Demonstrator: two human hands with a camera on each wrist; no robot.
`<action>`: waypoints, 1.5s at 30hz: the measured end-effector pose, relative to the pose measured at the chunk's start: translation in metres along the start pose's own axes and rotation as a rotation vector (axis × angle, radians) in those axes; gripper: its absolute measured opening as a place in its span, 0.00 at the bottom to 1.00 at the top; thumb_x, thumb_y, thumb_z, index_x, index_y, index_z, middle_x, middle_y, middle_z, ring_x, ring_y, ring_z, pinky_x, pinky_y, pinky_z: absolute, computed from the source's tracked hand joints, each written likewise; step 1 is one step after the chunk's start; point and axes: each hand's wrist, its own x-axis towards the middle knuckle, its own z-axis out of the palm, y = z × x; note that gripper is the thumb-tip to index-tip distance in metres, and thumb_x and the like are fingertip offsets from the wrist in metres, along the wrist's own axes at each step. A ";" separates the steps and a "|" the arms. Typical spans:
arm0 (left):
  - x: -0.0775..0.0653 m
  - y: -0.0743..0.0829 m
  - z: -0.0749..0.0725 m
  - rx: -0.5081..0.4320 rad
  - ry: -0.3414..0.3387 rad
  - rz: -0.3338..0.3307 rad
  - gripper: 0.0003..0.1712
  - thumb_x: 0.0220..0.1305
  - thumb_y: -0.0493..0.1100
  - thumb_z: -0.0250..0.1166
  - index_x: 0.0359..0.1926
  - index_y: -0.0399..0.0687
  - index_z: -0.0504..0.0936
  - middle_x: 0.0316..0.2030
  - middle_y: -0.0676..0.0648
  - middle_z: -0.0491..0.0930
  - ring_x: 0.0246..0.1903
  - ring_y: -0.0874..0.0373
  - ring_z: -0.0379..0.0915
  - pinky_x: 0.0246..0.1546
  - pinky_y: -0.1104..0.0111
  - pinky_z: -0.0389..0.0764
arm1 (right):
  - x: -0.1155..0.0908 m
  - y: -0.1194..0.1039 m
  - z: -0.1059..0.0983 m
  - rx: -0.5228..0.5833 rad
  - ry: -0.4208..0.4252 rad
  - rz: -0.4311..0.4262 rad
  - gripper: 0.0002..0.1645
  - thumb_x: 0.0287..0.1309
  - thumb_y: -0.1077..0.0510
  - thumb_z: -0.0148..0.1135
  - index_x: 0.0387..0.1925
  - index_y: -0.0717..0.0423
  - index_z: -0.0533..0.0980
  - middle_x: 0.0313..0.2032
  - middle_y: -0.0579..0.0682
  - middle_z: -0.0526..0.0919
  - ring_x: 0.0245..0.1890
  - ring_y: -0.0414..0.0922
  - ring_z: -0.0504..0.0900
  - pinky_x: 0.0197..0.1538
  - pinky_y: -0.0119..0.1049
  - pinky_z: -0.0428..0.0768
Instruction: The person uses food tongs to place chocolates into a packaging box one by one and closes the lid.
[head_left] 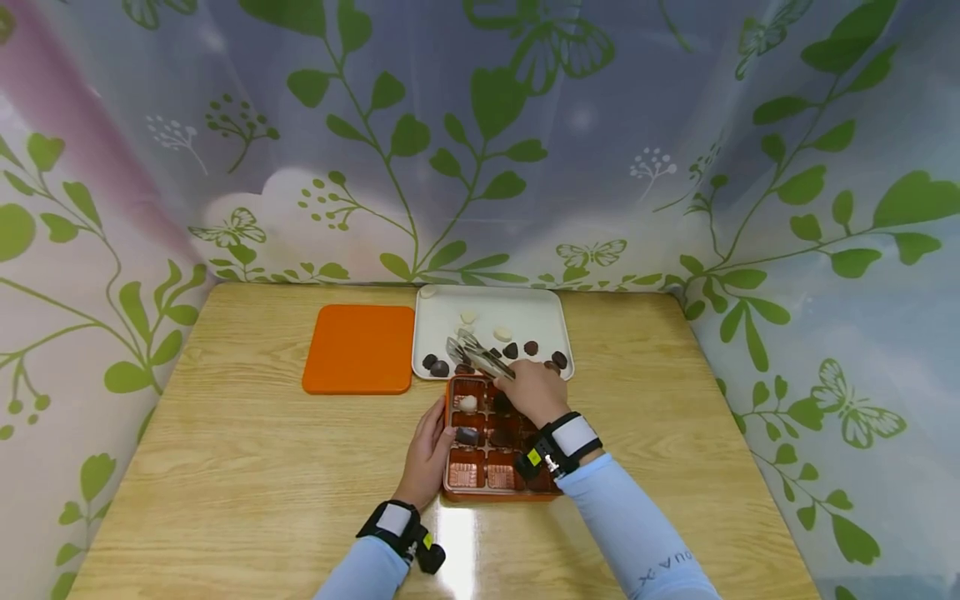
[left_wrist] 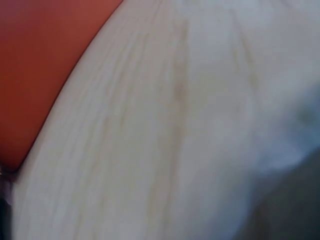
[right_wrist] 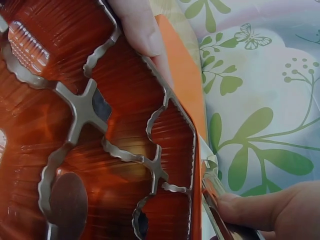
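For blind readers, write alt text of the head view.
A person's right grip holds tongs over a white tray of dark and pale sweets, while the left grip rests against a sectioned box holding a few more. An orange panel lies left of the tray on a wooden table.

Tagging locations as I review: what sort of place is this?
Probably a staged recording booth: a light wooden tabletop walled in by purple-white sheets printed with green leaves and butterflies, and boxy black wrist cameras.
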 end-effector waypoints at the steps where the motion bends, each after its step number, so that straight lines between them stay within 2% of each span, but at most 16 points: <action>1: 0.000 -0.001 0.000 0.000 -0.002 0.000 0.30 0.73 0.37 0.47 0.71 0.35 0.50 0.69 0.36 0.52 0.67 0.47 0.53 0.63 0.63 0.60 | -0.001 0.001 0.000 0.004 -0.001 0.000 0.16 0.61 0.42 0.58 0.32 0.49 0.79 0.13 0.45 0.72 0.12 0.43 0.69 0.12 0.34 0.61; 4: 0.000 -0.011 0.002 -0.011 -0.004 -0.003 0.31 0.73 0.38 0.47 0.71 0.36 0.50 0.69 0.36 0.51 0.67 0.47 0.53 0.63 0.61 0.60 | -0.003 0.005 0.000 0.010 -0.002 0.002 0.16 0.61 0.42 0.58 0.34 0.49 0.81 0.14 0.45 0.73 0.12 0.43 0.69 0.12 0.34 0.62; 9: 0.004 -0.034 0.006 0.002 0.021 0.018 0.30 0.73 0.40 0.47 0.72 0.41 0.51 0.70 0.40 0.52 0.67 0.48 0.53 0.64 0.60 0.60 | -0.009 0.012 -0.005 0.050 0.003 -0.012 0.22 0.62 0.42 0.56 0.48 0.50 0.80 0.18 0.44 0.76 0.13 0.42 0.69 0.13 0.33 0.61; 11: 0.005 -0.037 0.006 0.021 0.035 0.028 0.30 0.73 0.41 0.48 0.72 0.43 0.51 0.70 0.42 0.53 0.67 0.49 0.53 0.64 0.61 0.60 | -0.011 0.014 -0.009 0.080 0.004 -0.016 0.22 0.62 0.42 0.56 0.49 0.51 0.80 0.20 0.45 0.76 0.13 0.42 0.69 0.13 0.33 0.61; 14: 0.005 -0.038 0.006 0.049 0.046 0.040 0.30 0.73 0.42 0.48 0.72 0.43 0.52 0.70 0.42 0.53 0.67 0.48 0.53 0.64 0.60 0.60 | -0.018 0.018 -0.015 0.122 -0.002 -0.023 0.20 0.62 0.42 0.56 0.43 0.51 0.81 0.18 0.46 0.73 0.13 0.42 0.67 0.14 0.32 0.61; 18: 0.004 -0.034 0.006 0.074 0.050 0.039 0.30 0.73 0.41 0.48 0.72 0.42 0.53 0.70 0.41 0.54 0.67 0.47 0.53 0.64 0.57 0.59 | -0.033 0.024 -0.028 0.183 -0.023 -0.035 0.19 0.62 0.44 0.57 0.43 0.52 0.81 0.15 0.47 0.71 0.11 0.41 0.65 0.13 0.32 0.60; 21: 0.003 -0.019 0.004 0.091 0.049 0.047 0.29 0.72 0.38 0.48 0.71 0.37 0.53 0.69 0.37 0.54 0.66 0.43 0.53 0.63 0.54 0.60 | -0.048 0.029 -0.039 0.219 -0.049 -0.032 0.24 0.61 0.44 0.57 0.52 0.54 0.78 0.14 0.47 0.69 0.09 0.41 0.64 0.12 0.32 0.61; 25: 0.001 0.001 0.001 0.087 0.048 0.047 0.29 0.72 0.36 0.48 0.70 0.31 0.53 0.68 0.33 0.54 0.66 0.41 0.53 0.63 0.55 0.60 | -0.068 0.038 -0.050 0.289 -0.091 -0.023 0.25 0.61 0.42 0.57 0.55 0.50 0.76 0.13 0.47 0.68 0.08 0.42 0.65 0.13 0.33 0.64; 28: 0.000 0.004 0.001 0.076 0.044 0.023 0.29 0.72 0.37 0.48 0.70 0.33 0.53 0.68 0.34 0.54 0.67 0.44 0.52 0.64 0.58 0.58 | -0.085 0.044 -0.056 0.354 -0.122 -0.013 0.22 0.60 0.42 0.58 0.52 0.46 0.78 0.14 0.46 0.67 0.08 0.43 0.65 0.13 0.34 0.66; 32: -0.002 0.004 0.002 0.067 0.040 0.009 0.29 0.72 0.36 0.48 0.70 0.31 0.53 0.68 0.33 0.54 0.66 0.43 0.53 0.63 0.57 0.59 | -0.109 0.046 -0.061 0.421 -0.166 0.014 0.24 0.57 0.39 0.60 0.52 0.44 0.79 0.13 0.45 0.64 0.07 0.41 0.62 0.12 0.32 0.63; 36: -0.002 0.000 0.003 0.034 0.028 0.023 0.29 0.72 0.35 0.47 0.70 0.30 0.52 0.68 0.32 0.52 0.66 0.42 0.54 0.62 0.59 0.61 | -0.132 0.047 -0.059 0.457 -0.213 0.015 0.28 0.56 0.37 0.60 0.54 0.46 0.78 0.15 0.44 0.67 0.07 0.40 0.61 0.11 0.31 0.62; 40: -0.001 0.000 0.002 0.036 0.035 0.043 0.29 0.72 0.35 0.48 0.69 0.31 0.53 0.68 0.33 0.53 0.66 0.43 0.54 0.62 0.62 0.61 | -0.150 0.048 -0.050 0.466 -0.266 -0.015 0.28 0.56 0.36 0.59 0.53 0.45 0.78 0.21 0.44 0.75 0.07 0.39 0.61 0.11 0.32 0.65; 45: 0.000 0.001 0.002 0.067 0.042 0.036 0.29 0.72 0.36 0.48 0.69 0.31 0.54 0.68 0.33 0.54 0.66 0.43 0.54 0.63 0.61 0.59 | -0.166 0.053 -0.034 0.511 -0.340 0.011 0.30 0.55 0.36 0.59 0.54 0.47 0.78 0.20 0.45 0.74 0.07 0.39 0.60 0.11 0.32 0.65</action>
